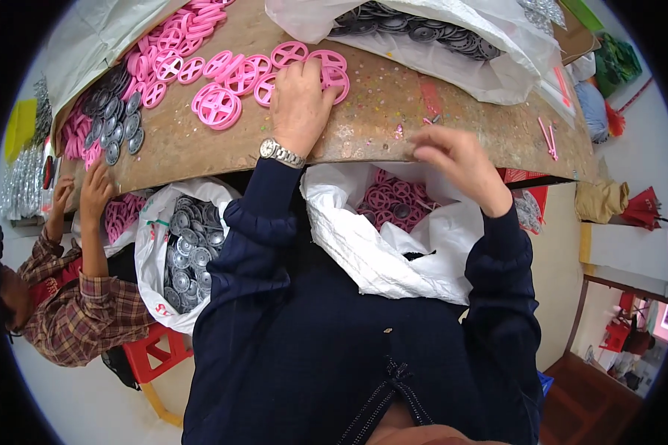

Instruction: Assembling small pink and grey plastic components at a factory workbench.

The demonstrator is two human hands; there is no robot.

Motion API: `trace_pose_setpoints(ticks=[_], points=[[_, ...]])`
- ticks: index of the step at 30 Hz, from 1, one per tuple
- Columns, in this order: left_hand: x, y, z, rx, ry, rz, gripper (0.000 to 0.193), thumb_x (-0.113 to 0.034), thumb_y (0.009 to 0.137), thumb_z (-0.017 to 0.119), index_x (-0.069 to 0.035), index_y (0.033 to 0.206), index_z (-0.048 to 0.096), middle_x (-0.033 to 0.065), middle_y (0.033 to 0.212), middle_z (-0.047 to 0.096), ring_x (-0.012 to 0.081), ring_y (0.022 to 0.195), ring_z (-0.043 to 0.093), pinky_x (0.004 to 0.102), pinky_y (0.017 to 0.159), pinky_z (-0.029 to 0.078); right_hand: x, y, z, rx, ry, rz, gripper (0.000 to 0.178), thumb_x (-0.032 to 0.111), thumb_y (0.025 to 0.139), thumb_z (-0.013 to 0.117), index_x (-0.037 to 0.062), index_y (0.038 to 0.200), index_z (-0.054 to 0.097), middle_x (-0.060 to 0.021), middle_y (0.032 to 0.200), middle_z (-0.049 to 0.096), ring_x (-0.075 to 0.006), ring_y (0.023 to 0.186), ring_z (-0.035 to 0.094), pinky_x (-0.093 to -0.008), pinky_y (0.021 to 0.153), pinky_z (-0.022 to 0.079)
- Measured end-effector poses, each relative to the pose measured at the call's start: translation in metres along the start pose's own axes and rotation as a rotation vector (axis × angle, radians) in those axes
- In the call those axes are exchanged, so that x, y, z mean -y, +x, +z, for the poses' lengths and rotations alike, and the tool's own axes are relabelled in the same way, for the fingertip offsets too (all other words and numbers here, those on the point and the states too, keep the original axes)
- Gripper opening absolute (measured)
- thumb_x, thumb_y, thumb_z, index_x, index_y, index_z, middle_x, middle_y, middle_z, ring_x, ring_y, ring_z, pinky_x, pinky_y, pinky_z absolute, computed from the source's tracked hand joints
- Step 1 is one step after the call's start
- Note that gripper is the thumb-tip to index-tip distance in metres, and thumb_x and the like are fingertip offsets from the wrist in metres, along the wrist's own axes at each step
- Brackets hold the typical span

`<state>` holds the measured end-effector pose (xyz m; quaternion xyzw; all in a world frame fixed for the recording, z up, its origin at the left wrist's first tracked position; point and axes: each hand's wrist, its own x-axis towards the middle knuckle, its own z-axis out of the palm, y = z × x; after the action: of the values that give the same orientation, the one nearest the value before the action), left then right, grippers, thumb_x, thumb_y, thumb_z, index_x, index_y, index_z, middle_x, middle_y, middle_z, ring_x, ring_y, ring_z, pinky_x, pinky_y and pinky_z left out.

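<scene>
My left hand (302,111), with a watch on its wrist, is bent down over pink spoked wheels at the back of the table. Its fingers are closed at a pink wheel (335,84), and the fingertips are partly hidden. More pink wheels (219,107) lie to its left, some stacked. My right hand (459,159) hovers over the table's front edge, fingers loosely bent and apart, with nothing visible in them. Below it, a white sack (371,259) stands open in front of me, holding pink wheels (397,200) with dark centres.
Grey discs (115,122) and a pink heap (174,37) cover the table's left. Another white sack (156,274) holds grey discs. A bag (512,67) of dark discs lies at the back. A co-worker's hands (93,193) are at left. Pink sticks (548,139) lie right.
</scene>
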<state>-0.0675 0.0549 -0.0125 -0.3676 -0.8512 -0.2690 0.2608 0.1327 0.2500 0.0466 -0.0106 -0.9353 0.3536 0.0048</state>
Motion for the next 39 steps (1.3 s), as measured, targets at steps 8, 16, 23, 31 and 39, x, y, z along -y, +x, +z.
trace_pose_setpoints(ticks=[8, 16, 23, 31, 39], points=[[-0.004, -0.019, -0.017, -0.002, -0.446, -0.171, 0.033, -0.016, 0.084, 0.072, 0.000, 0.110, 0.058, 0.0136, 0.092, 0.065, 0.0239, 0.078, 0.065, 0.0333, 0.067, 0.052, -0.053, 0.088, -0.031, -0.589, -0.505, -0.154, 0.024, 0.008, 0.085, 0.065, 0.0054, 0.109, 0.066, -0.0139, 0.101, 0.068, -0.0340, 0.096, 0.064, -0.0401, 0.081, 0.052], [-0.011, -0.037, -0.029, 0.157, -1.296, -0.693, 0.022, -0.009, 0.094, 0.064, 0.001, 0.111, 0.053, 0.0051, 0.084, 0.067, 0.0080, 0.061, 0.063, 0.0214, 0.051, 0.052, -0.102, 0.158, -0.033, -0.641, -0.982, -0.121, 0.024, 0.012, 0.085, 0.060, 0.0137, 0.108, 0.067, -0.0101, 0.105, 0.066, -0.0307, 0.100, 0.063, -0.0420, 0.081, 0.054], [-0.010, -0.037, -0.032, 0.184, -1.406, -0.720, 0.022, -0.012, 0.100, 0.057, 0.001, 0.117, 0.053, 0.0069, 0.097, 0.067, 0.0101, 0.074, 0.066, 0.0213, 0.064, 0.055, -0.118, 0.180, -0.039, -0.618, -1.065, -0.109, 0.015, 0.016, 0.084, 0.061, 0.0156, 0.096, 0.070, -0.0093, 0.091, 0.068, -0.0316, 0.088, 0.067, -0.0431, 0.076, 0.055], [-0.006, -0.032, -0.033, 0.195, -1.485, -0.796, 0.019, -0.013, 0.099, 0.057, 0.002, 0.112, 0.054, 0.0069, 0.096, 0.065, 0.0121, 0.078, 0.068, 0.0277, 0.064, 0.061, -0.081, 0.140, -0.046, -0.659, -0.757, -0.005, 0.017, 0.026, 0.090, 0.063, 0.0138, 0.098, 0.070, -0.0118, 0.090, 0.070, -0.0314, 0.083, 0.068, -0.0430, 0.073, 0.052], [-0.011, -0.034, -0.031, 0.169, -1.570, -0.851, 0.021, -0.015, 0.100, 0.058, 0.001, 0.112, 0.055, 0.0068, 0.097, 0.066, 0.0134, 0.084, 0.068, 0.0293, 0.069, 0.062, -0.007, 0.078, -0.006, -0.476, 0.492, 0.021, 0.010, 0.010, 0.093, 0.067, 0.0028, 0.100, 0.063, 0.0008, 0.086, 0.064, -0.0051, 0.076, 0.058, -0.0214, 0.065, 0.046]])
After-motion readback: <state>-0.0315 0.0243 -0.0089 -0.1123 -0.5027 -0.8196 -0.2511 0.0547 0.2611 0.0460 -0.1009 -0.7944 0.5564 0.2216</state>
